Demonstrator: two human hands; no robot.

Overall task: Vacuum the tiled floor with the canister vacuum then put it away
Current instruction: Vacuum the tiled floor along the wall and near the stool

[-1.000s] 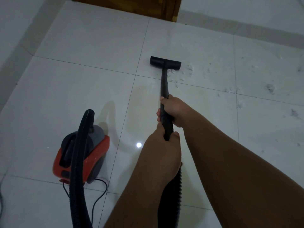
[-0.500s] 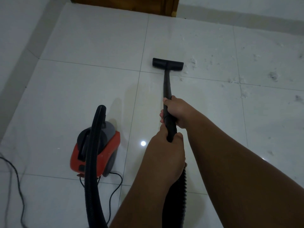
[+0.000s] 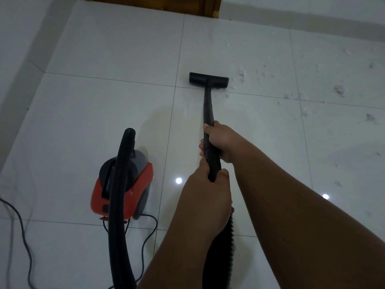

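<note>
Both hands grip the black vacuum wand (image 3: 208,109). My right hand (image 3: 221,140) holds it higher up the tube, my left hand (image 3: 205,197) holds the lower end where the ribbed hose (image 3: 220,253) joins. The black floor nozzle (image 3: 208,80) lies flat on the white tiled floor (image 3: 104,113) ahead of me, at a grout line. Dust and white fluff (image 3: 339,90) lie scattered to the nozzle's right. The red and grey canister vacuum (image 3: 123,186) stands on the floor at my left, its black hose (image 3: 118,205) arching over it.
A black power cord (image 3: 23,236) trails across the floor at lower left, and loops behind the canister. A wooden door frame (image 3: 156,3) stands at the top. White walls with a grey skirting border the floor on the left and at the far right.
The view has shifted, so the canister and cord sit further right in frame. The nozzle has been pushed slightly forward and right along the grout line toward the fluff. Both hands keep their grip.
</note>
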